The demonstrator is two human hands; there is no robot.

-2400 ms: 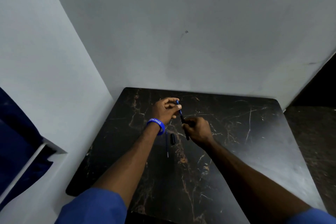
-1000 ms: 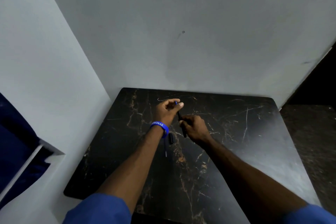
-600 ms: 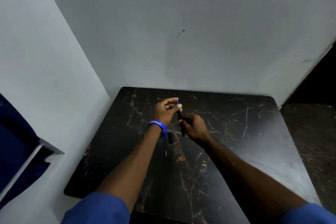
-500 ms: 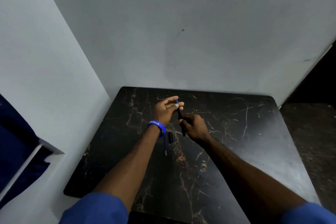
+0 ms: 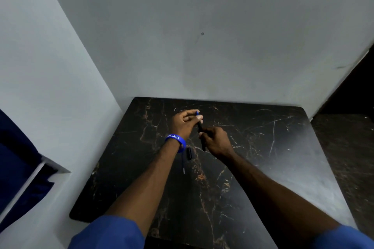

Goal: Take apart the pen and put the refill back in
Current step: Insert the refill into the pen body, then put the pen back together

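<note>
Left hand [image 5: 185, 124] fingertips pinched, right hand [image 5: 216, 141] fisted in a closed grip — forearms converging

The dark veined counter [image 5: 263, 168] carries a black cap [image 5: 189, 153] and thin refill [image 5: 183, 166], just beneath the left wrist, below the fingers [image 5: 199, 117].

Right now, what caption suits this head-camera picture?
Two hands, left and right, grip a dark pen above a black marble table.

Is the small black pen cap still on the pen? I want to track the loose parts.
No, the small black pen cap lies on the dark marbled tabletop, apart from the black pen barrel that both hands hold.
</note>
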